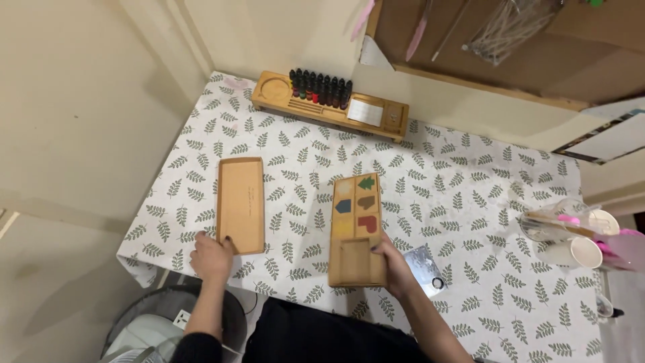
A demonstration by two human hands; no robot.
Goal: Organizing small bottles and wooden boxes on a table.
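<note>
Left hand [211, 257] grips the near corner of a flat wooden lid [240, 204], fingers curled over its edge; lid lies empty side up on the leaf-print tablecloth [463, 202]. Right hand [395, 263] clamps the near right edge of the wooden puzzle tray [356, 230], thumb on the rim. Tray: coloured shape pieces seated in the far slots, near compartment empty. Just right of that hand, a shiny flat packet [424, 267]. Far edge: wooden organiser [329, 105] with a row of dark bottles [321, 89]. Far right: paper cups [586, 250].
</note>
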